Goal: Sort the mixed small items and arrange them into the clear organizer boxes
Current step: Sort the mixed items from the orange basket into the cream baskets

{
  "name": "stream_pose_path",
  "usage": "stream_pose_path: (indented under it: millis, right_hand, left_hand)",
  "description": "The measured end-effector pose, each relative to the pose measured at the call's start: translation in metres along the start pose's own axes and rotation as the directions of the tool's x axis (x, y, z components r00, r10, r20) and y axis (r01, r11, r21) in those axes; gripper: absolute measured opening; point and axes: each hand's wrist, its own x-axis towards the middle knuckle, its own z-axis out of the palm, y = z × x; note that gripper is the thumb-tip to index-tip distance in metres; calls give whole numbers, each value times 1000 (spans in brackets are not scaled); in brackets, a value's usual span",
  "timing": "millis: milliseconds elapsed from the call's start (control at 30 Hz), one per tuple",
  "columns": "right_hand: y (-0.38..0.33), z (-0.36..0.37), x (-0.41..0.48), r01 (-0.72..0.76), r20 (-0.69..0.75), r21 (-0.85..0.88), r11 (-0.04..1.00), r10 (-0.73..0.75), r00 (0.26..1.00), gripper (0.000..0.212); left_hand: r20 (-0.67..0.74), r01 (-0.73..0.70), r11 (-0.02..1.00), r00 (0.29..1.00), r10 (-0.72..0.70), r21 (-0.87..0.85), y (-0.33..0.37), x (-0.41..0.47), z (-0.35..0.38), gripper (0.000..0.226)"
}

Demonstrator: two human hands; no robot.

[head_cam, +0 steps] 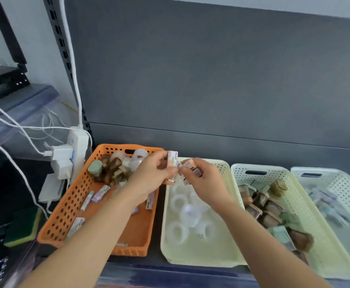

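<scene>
The left hand (149, 177) hovers over the right rim of the orange basket (66, 208), its thumb and curled fingers pinching 1 small box (173, 160). That box stands nearly upright, long axis running from the palm up toward the back wall, printed face turned to the right. Just right of the orange basket, the right hand (203, 183) curls its fingers around a clutch of similar boxes (191, 170). These lie slanted, upper ends leaning left toward the upright box and almost touching it; blur hides how many there are.

Inside the orange basket more loose boxes (100, 193) lie flat at mixed angles, with brown jars and tape rolls heaped at its far end. Immediately right of it sits a cream basket (165, 235) holding clear tape rolls (178, 202). Further right, a second cream basket (303, 204) holds brown jars (269, 213). Left of the orange basket lie a green sponge (22, 227) and a white power strip (77, 146).
</scene>
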Motion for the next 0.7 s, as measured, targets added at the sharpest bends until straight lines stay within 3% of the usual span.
stream_pose_path:
  millis: [267,467,600,700]
  right_hand:
    - [64,-142,-34,-51,-204,-164,985,16,979,14]
    - [120,-242,-52,-133,-264,-344,929,40,964,16]
    - [161,-290,-62,-227,-296,-457,860,94,951,11]
    - [186,-312,-70,-287,-250,-554,782,172,953,13]
  left_hand:
    - [125,-31,999,992,29,12,28,14,162,28]
    - [172,-96,976,983,62,197,40,23,284,35]
    - [251,-162,904,966,64,396,39,23,353,63]
    - [387,-317,767,917,97,558,32,20,386,54]
